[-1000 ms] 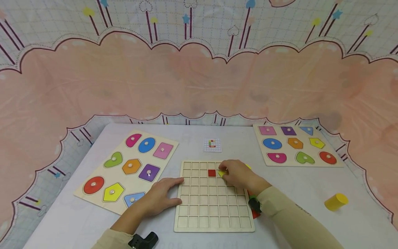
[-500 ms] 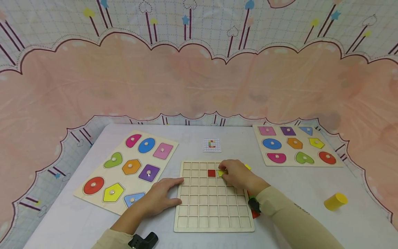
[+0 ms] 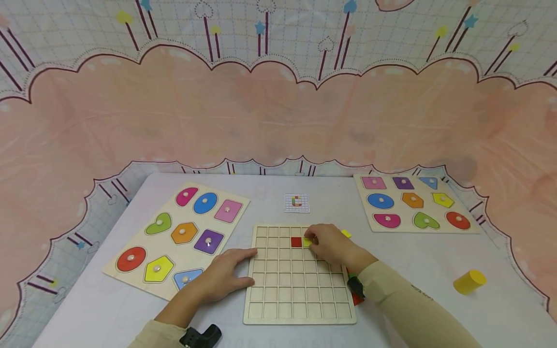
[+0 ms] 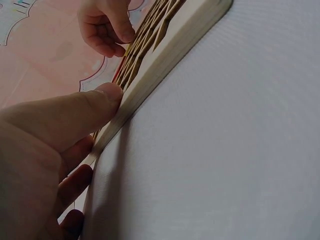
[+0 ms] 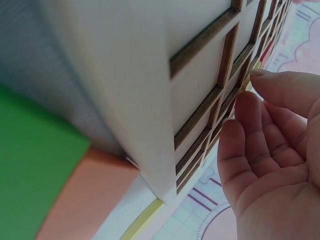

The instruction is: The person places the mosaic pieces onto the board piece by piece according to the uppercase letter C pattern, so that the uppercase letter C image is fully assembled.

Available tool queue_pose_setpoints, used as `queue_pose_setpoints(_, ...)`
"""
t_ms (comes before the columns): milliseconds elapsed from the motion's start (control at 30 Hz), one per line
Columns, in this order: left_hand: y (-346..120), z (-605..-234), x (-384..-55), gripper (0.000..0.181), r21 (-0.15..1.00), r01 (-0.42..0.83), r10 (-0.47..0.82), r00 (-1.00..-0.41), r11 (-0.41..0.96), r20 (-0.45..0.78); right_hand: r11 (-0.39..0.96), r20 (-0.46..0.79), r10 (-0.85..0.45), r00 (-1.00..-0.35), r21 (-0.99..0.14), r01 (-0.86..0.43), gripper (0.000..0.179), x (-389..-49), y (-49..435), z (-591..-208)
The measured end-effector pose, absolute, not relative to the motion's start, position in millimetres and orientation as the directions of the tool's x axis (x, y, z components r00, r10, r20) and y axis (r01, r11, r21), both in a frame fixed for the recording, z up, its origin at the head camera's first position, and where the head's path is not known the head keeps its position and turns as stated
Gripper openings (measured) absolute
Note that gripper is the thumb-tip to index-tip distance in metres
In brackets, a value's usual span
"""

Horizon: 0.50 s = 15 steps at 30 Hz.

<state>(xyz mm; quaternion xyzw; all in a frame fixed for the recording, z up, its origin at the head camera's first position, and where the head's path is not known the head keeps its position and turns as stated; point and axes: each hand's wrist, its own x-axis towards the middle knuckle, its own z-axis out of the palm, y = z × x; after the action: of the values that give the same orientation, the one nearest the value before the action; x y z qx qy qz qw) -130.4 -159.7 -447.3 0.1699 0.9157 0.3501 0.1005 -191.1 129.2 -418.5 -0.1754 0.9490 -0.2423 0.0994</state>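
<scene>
A pale wooden grid board [image 3: 283, 317] lies flat in front of me. One red square tile [image 3: 296, 242] sits in a cell near its far edge. My right hand [image 3: 334, 245] pinches a yellow square tile [image 3: 306, 242] between thumb and index finger, right beside the red one. In the right wrist view the other fingers are curled loosely below the yellow tile [image 5: 248, 84]. My left hand [image 3: 224, 276] touches the board's left edge with index finger and thumb spread apart. The left wrist view has that thumb [image 4: 102, 102] resting along the board's rim.
Knobbed shape puzzles stand left [image 3: 191, 249] and back right [image 3: 426, 228]. A small pattern card [image 3: 297, 203] lies behind the board, and a yellow cylinder [image 3: 470, 282] at right. Beside the board's right edge are red [image 3: 358, 299], green [image 5: 35, 165] and orange [image 5: 92, 192] pieces.
My right hand has shifted slightly left with the yellow tile, which now lies against the red tile and looks flatter in its cell. My left hand has stayed put.
</scene>
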Motion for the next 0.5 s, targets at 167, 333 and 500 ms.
queue_pose_setpoints(167, -159.7, -447.4, -130.5, 0.064, 0.676, 0.240, 0.381, -0.922, 0.697, -0.065, 0.824, -0.121, -0.382, -0.916, -0.493, -0.278, 0.022, -192.0, 129.6, -419.6)
queue_pose_setpoints(333, -159.9, -447.4, -130.8, 0.064, 0.675, 0.247, 0.386, -0.920, 0.695, -0.061, 0.820, -0.116, -0.365, -0.924, -0.510, -0.260, 0.031, -192.2, 134.6, -418.4)
queue_pose_setpoints(500, -160.3, -447.5, -131.1, 0.064, 0.672, 0.255, 0.391, -0.918, 0.696, -0.057, 0.812, -0.111, -0.315, -0.943, -0.546, -0.207, 0.042, -189.9, 145.0, -414.7)
